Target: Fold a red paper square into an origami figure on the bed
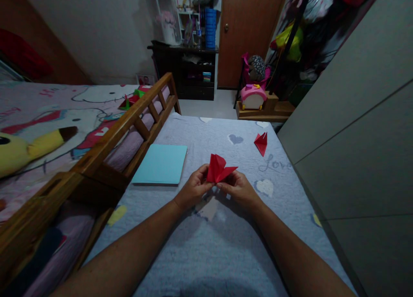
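A folded piece of red paper (219,168) with pointed flaps stands up between my two hands, just above the grey bedsheet (206,249). My left hand (192,189) pinches its lower left edge with closed fingers. My right hand (238,188) pinches the lower right edge, fingers closed as well. A second folded red paper piece (261,143) lies on the sheet further away to the right. A light blue stack of paper (161,163) lies flat on the sheet to the left of my hands.
A wooden bed rail (129,129) runs along the left, with a cartoon-print bed and a yellow plush toy (19,150) beyond it. A grey wardrobe (355,137) stands close on the right. A dark shelf unit (193,73), door and toys are at the back.
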Available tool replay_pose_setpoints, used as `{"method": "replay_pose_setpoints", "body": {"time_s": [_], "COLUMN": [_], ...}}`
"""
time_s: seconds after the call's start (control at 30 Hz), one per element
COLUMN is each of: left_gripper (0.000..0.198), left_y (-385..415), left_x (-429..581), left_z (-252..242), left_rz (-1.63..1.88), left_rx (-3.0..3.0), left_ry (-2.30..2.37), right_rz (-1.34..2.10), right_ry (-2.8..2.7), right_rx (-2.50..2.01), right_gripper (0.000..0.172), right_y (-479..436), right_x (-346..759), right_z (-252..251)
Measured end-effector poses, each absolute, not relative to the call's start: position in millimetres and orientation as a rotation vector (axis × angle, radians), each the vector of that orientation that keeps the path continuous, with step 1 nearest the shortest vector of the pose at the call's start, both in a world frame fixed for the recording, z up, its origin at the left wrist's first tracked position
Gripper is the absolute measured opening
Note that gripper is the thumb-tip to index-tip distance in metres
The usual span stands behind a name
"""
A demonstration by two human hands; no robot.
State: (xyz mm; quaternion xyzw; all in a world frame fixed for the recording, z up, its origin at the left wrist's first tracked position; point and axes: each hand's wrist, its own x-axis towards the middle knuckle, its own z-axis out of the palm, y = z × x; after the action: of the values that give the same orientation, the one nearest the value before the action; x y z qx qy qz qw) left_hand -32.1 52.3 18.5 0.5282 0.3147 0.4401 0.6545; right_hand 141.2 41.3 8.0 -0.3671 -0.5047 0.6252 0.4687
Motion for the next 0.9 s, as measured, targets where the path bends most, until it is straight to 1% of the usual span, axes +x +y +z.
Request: {"method": "replay_pose_setpoints", "body": {"time_s": [0.13, 0.27, 0.37, 0.47, 0.5, 0.57, 0.63, 0.67, 0.77, 0.9], "left_gripper": [0.047, 0.035, 0.039, 0.043, 0.044, 0.044, 0.044, 0.044, 0.044, 0.046], "left_y": [50.0, 53.5, 56.6, 57.3, 57.2, 56.8, 56.9, 57.1, 57.8, 57.3], "left_x": [-33.1, -31.1, -30.6, -31.5, -31.9, -32.7, -33.3, -33.6, -34.3, -33.7], "left_z": [17.3, 10.5, 8.9, 11.8, 13.1, 15.3, 16.0, 15.7, 13.6, 13.4], "left_rz": [0.971, 1.015, 1.038, 1.014, 1.002, 0.981, 0.956, 0.942, 0.910, 0.939], "left_rx": [1.076, 1.054, 1.031, 1.010, 1.011, 1.017, 1.020, 1.017, 1.003, 0.998], "left_ry": [0.579, 0.746, 0.823, 0.825, 0.823, 0.814, 0.801, 0.796, 0.794, 0.776], "right_rz": [1.388, 1.275, 1.186, 0.989, 0.899, 0.755, 0.739, 0.779, 0.914, 0.895], "right_ry": [-1.322, -1.494, -1.577, -1.499, -1.480, -1.512, -1.597, -1.632, -1.671, -1.601], "right_rx": [-0.956, -0.990, -1.038, -1.117, -1.128, -1.110, -1.047, -1.017, -0.996, -1.028], "right_gripper": [0.025, 0.017, 0.006, 0.003, 0.004, 0.018, 0.031, 0.033, 0.024, 0.018], "right_y": [39.8, 36.0, 33.4, 33.5, 34.2, 36.6, 39.3, 40.6, 43.3, 43.7], "right_x": [139.1, 137.3, 139.1, 145.0, 147.4, 152.0, 155.0, 155.7, 154.8, 150.0], "right_z": [13.6, 18.3, 20.4, 23.3, 24.5, 26.4, 26.2, 25.1, 18.7, 11.3]}}
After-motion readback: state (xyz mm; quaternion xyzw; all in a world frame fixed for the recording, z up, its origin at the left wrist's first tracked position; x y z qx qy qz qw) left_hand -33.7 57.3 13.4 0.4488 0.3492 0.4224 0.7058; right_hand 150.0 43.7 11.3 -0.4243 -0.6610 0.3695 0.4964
